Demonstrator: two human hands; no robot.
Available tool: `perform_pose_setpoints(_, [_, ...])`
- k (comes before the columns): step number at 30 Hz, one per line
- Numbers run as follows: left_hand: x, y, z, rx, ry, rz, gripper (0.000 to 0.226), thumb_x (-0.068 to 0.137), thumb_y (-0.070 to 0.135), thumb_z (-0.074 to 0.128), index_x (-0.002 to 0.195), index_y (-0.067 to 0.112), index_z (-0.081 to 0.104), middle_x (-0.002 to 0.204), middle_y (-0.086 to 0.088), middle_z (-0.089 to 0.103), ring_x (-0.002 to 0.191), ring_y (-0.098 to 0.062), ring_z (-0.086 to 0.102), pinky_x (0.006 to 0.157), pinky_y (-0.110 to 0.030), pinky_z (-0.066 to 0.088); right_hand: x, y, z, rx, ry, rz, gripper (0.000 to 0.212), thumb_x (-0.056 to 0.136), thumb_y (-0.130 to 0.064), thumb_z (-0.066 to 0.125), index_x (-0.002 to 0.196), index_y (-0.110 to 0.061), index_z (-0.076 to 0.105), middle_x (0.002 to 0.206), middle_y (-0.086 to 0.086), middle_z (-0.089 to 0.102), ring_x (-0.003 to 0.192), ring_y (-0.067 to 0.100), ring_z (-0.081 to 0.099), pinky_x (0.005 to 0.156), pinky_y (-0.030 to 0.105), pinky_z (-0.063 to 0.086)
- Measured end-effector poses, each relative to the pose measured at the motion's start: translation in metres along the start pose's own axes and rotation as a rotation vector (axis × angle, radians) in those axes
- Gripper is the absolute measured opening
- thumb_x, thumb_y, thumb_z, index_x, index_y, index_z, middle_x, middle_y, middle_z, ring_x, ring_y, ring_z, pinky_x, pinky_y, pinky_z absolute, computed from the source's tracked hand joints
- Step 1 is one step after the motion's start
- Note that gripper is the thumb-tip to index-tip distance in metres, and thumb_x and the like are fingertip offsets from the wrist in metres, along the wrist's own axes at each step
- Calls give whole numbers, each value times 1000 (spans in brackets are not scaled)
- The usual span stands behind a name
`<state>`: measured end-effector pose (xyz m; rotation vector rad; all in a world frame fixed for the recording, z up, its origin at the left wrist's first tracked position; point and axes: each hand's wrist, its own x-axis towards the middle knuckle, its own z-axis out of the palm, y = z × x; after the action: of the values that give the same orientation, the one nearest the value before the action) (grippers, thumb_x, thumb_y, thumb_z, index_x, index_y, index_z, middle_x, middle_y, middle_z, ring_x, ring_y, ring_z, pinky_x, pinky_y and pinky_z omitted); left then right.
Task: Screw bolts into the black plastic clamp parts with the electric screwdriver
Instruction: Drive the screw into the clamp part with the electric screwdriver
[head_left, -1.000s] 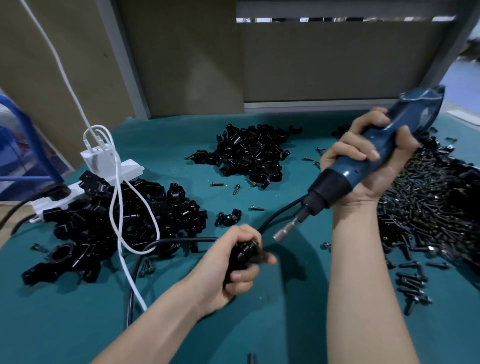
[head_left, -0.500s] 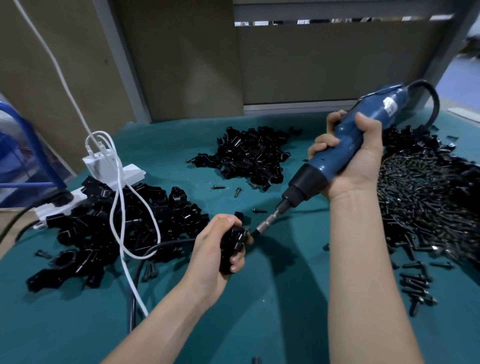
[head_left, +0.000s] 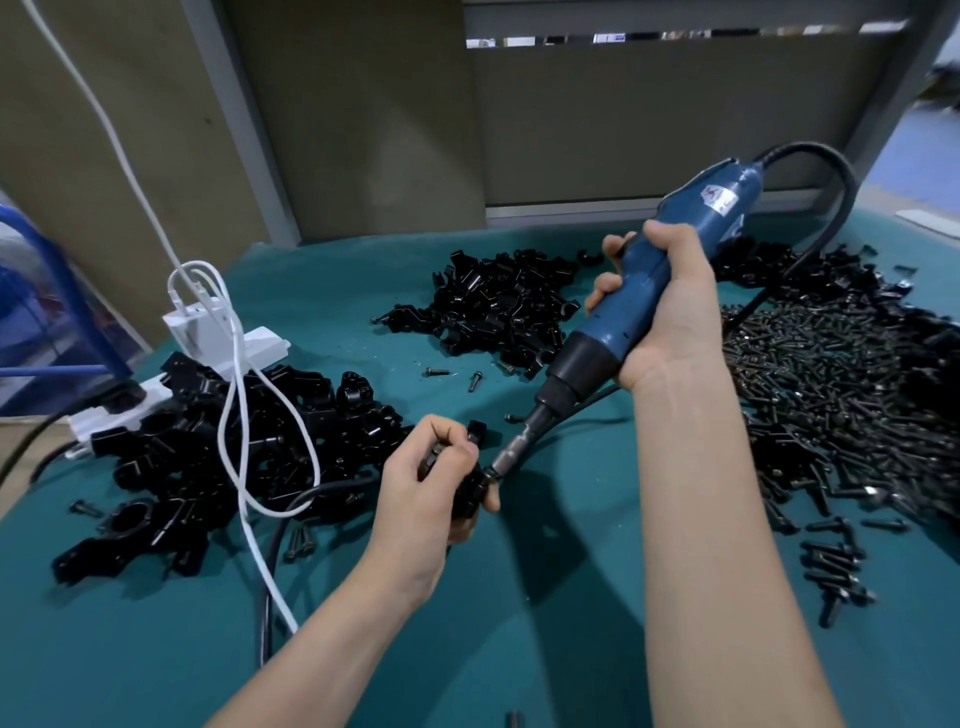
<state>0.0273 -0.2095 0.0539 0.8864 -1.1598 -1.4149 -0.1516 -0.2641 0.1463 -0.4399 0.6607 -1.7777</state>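
Observation:
My left hand grips a black plastic clamp part just above the teal table. My right hand holds the blue electric screwdriver tilted down to the left, its metal bit meeting the clamp part at my left fingertips. The bolt at the bit's tip is mostly hidden. A heap of black bolts lies to the right. One pile of clamp parts sits at the back middle, another pile of larger clamp parts at the left.
A white power strip with a white cable lies over the left pile. The screwdriver's black cord runs across the teal mat. Loose bolts lie between the piles. A panel wall stands behind.
The screwdriver swung from a raised, flat pose to a steep downward tilt, and its bit came down onto the clamp part. My left hand turned the part toward the bit.

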Motion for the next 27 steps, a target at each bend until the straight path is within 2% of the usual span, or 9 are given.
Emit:
perform_pose_setpoints(12, [1,-1,4,89,20,67,15,74,16,50,63,27,48,43,-12,52,33,-12,31,37,-13,23,-5,-2,6,-30,-27,-22,12,88,-19,58,82,-17,47,71,-2,62,45,9,44,48,20,42])
perform_pose_setpoints(16, [-2,-4,3,179,48,108,29,90,4,55,68,20,46,44,-11,53,32,-8,36,35,-15,26,-6,-2,11,-107,-28,-61,10,87,-17,60,82,-15,51,72,-1,63,46,11,45,47,21,43])
perform_pose_setpoints(18, [-4,-4,2,252,62,142,27,93,-1,53,72,15,45,46,-12,52,32,-6,42,36,-13,29,-6,-1,14,-137,-29,-81,10,86,-16,61,85,-13,52,72,0,63,45,12,45,47,21,43])
perform_pose_setpoints(21, [-4,-6,1,327,88,186,22,92,4,57,75,14,47,49,-10,54,37,-8,49,41,-11,34,-5,0,14,-167,-12,-91,13,85,-16,62,90,-11,51,74,2,64,45,13,46,47,22,44])
perform_pose_setpoints(24, [-5,-6,2,353,97,219,14,83,19,58,75,16,47,49,-2,54,41,-10,54,44,-12,35,-4,1,12,-183,12,-77,12,85,-16,63,88,-12,52,75,2,64,46,13,46,47,22,44])
perform_pose_setpoints(27, [-5,-4,3,377,99,238,13,81,20,57,75,16,47,51,7,53,42,-12,57,45,-12,37,-3,1,11,-191,44,-74,11,85,-17,63,85,-13,53,73,2,63,45,13,47,46,22,44])
